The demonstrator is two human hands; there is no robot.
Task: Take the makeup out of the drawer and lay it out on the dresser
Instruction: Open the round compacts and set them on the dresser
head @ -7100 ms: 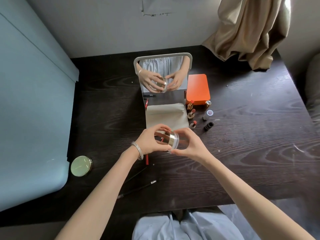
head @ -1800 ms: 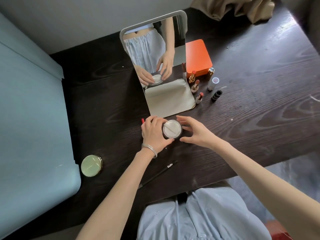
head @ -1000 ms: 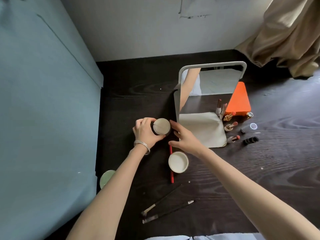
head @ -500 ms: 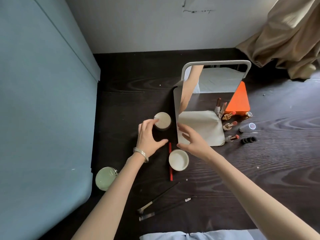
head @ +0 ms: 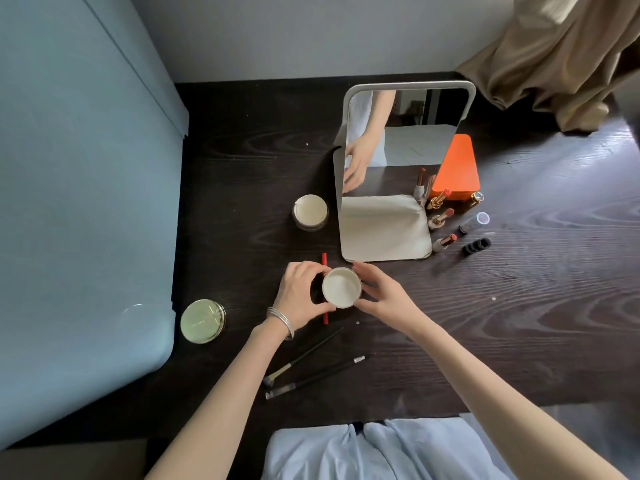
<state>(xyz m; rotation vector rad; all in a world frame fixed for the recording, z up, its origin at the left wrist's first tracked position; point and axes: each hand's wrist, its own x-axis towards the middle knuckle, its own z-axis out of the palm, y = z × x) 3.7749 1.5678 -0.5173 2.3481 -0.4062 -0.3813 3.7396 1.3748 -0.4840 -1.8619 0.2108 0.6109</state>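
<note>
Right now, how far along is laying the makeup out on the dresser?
Mostly laid out: lipsticks beside the mirror, a green compact, brushes, an open jar. In hand: both hands, left hand and right hand, hold a round lid. The drawer is out of view.

Jar [head: 310, 212] left of mirror [head: 398, 174]; lipsticks [head: 440, 219] right; brushes [head: 311, 370] near front edge; compact [head: 202, 320] far left.

A dark wood-grain dresser [head: 519, 323] stands against a pale grey wall [head: 311, 32]. A light blue panel [head: 79, 202] runs along its left edge. A tan curtain [head: 561, 53] hangs over its far right corner, where daylight glints off the wood.
</note>
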